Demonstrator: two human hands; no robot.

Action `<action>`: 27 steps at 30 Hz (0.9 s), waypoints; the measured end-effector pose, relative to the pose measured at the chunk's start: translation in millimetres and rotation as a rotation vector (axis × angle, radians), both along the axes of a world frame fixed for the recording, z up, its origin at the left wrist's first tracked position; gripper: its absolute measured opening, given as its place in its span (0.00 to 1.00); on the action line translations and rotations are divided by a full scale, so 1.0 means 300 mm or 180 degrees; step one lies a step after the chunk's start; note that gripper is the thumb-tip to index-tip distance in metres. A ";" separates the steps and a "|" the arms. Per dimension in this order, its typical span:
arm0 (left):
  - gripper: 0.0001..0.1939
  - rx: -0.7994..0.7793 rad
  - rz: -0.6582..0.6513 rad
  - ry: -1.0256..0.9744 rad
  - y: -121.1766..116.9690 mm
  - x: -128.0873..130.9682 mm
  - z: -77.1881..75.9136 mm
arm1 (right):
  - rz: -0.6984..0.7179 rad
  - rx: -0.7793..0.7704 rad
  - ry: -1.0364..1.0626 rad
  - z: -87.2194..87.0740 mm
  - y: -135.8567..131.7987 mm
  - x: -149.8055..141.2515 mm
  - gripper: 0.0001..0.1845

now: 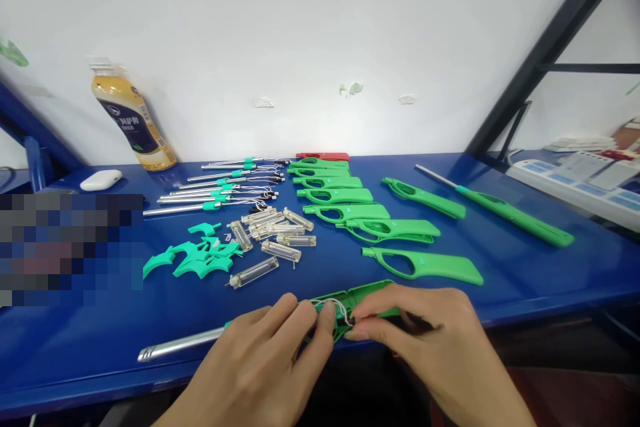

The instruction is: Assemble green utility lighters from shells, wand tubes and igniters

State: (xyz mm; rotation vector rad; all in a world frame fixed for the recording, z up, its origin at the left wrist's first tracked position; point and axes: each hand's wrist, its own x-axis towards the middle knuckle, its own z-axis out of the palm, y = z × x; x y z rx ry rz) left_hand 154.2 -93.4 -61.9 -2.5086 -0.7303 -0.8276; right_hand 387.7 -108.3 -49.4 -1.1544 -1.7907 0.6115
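Note:
Both my hands work on one green lighter body (361, 296) lying at the front edge of the blue table (525, 280). A metal tube (180, 344) sticks out of it to the left. My left hand (273, 360) pinches the shell near a thin white wire (339, 310). My right hand (425, 333) grips the handle end, fingers closed around it. Beyond them lie a row of several green handle shells (345, 210), a pile of clear fuel cartridges (273, 233), loose green triggers (200, 257) and several metal nozzle tubes (220, 190).
A finished green lighter (500, 208) lies at the right. A yellow bottle (131, 119) and a white case (101, 179) stand at the back left by the wall. A power strip (575, 190) sits on the far right. A black diagonal frame bar (545, 47) rises at the right.

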 end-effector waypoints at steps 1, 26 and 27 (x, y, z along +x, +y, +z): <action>0.19 0.0004 0.0005 0.0001 0.001 0.001 0.000 | -0.0021 0.0049 -0.0075 0.000 0.000 0.001 0.05; 0.20 0.0010 0.0030 0.0053 0.006 0.007 0.014 | 0.0250 0.0430 -0.0654 -0.020 0.033 0.034 0.05; 0.20 -0.0011 0.0005 0.0109 0.006 0.007 0.018 | 0.0260 0.0419 -0.0686 -0.017 0.033 0.035 0.05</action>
